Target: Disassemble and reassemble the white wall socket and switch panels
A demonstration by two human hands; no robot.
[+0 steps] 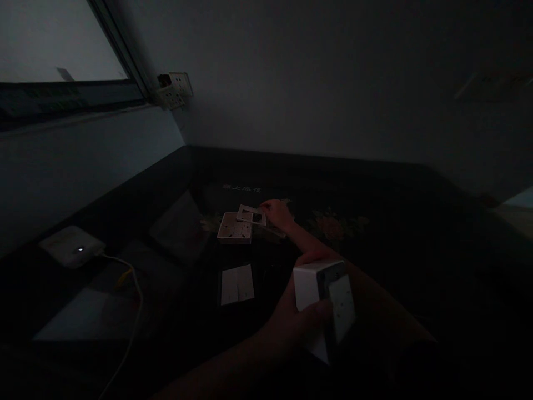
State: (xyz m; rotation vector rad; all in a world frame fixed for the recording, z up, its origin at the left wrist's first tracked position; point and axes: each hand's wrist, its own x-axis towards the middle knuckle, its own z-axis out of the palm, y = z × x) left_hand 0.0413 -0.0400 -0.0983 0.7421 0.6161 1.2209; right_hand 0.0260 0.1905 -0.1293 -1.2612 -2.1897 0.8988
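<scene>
The room is very dark. My left hand (302, 325) is closed around a white box (310, 286), holding it up near me with a pale switch plate on its right side. My right hand (278, 213) reaches forward over the dark table (395, 250). Its fingers pinch the edge of a thin white frame (251, 215). The frame lies tilted over a white switch panel (234, 230) that rests on the table. A flat white cover plate (236, 284) lies on the table between the panel and the box.
At the left, a white device with a small lit lamp (70, 246) has a pale cable (132, 294) running toward me. A socket block (172, 89) hangs on the wall by the window (54, 39). Walls close the table's far and left sides.
</scene>
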